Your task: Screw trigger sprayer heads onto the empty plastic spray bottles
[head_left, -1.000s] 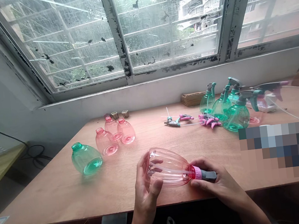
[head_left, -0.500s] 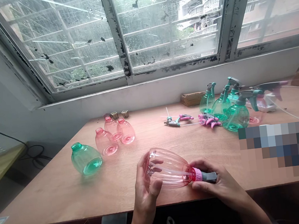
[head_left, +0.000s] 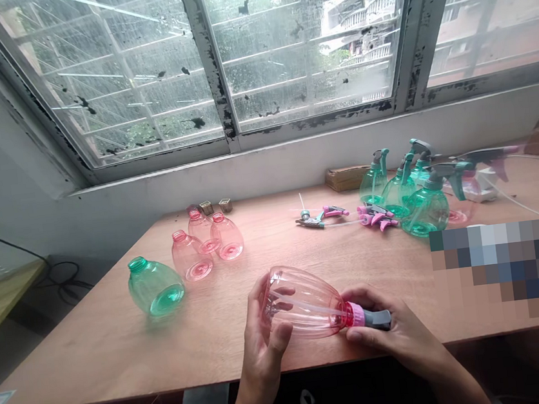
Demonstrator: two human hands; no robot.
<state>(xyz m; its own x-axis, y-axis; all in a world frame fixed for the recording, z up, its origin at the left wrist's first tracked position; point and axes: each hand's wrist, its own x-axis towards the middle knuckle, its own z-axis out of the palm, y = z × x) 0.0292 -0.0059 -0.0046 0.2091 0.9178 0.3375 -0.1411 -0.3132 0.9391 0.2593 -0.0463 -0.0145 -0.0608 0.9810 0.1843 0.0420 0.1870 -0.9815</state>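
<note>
A clear pink spray bottle (head_left: pixel 305 302) lies on its side between my hands, near the table's front edge. My left hand (head_left: pixel 263 336) is wrapped round its wide base, the fingers showing through the plastic. My right hand (head_left: pixel 390 324) grips the neck end, where a pink collar (head_left: pixel 355 315) and a grey spray head (head_left: pixel 377 319) sit on the bottle. A white dip tube (head_left: pixel 303 305) runs inside it. Part of the spray head is hidden by my right fingers.
To the left stand a green bottle (head_left: pixel 155 289) and several pink bottles (head_left: pixel 192 256) without heads. Loose spray heads (head_left: pixel 377 217) lie at the back centre. Several green spray bottles (head_left: pixel 426 210) stand right of them. A cardboard box (head_left: pixel 347 178) and small gold cubes (head_left: pixel 226 205) rest by the wall.
</note>
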